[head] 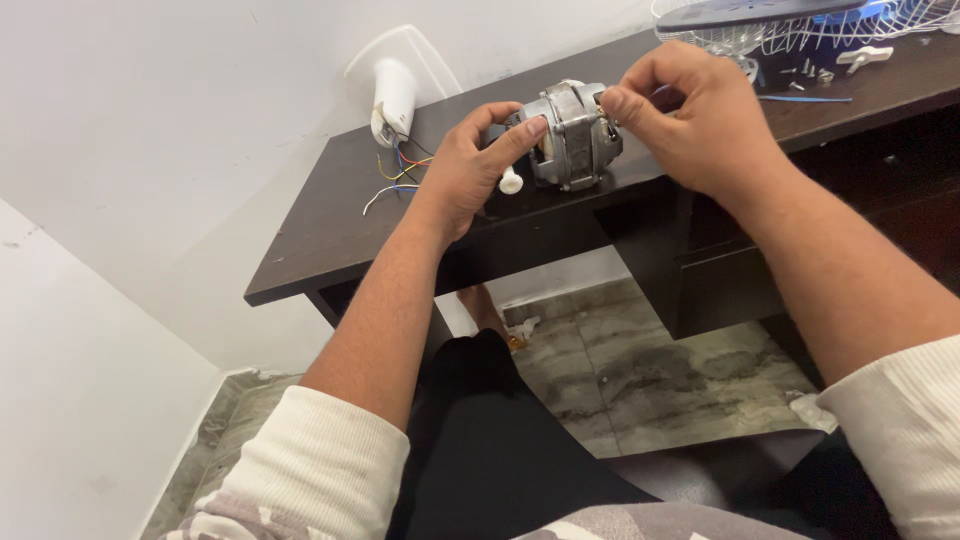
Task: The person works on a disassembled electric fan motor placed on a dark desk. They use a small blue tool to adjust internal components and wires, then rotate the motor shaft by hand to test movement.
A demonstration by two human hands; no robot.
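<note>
I see the dark brown surface (330, 225) running from about 8 o'clock up to 2 o'clock across my view, with grey stone floor (640, 380) below it. At 1 o'clock on its far end lies a white wire fan guard (800, 35) with a dark blue-edged piece resting on it. Near the middle of the surface, toward 12 o'clock, sits the grey metal motor (572, 135), its white shaft tip (511, 181) pointing toward 7 o'clock. My right hand (690, 120) is at the motor's 3 o'clock side, thumb and forefinger pinched together against the housing; what they pinch is too small to tell. My left hand (470, 165) is at the motor's 9 o'clock side, its fingers curled around the front end and touching the casing, steadying it. At 10 o'clock from the motor lies a white plastic housing (395, 95) with coloured wires (395, 175) trailing from it. Small screws (810, 72) and a white knob (865, 55) lie below the guard.
</note>
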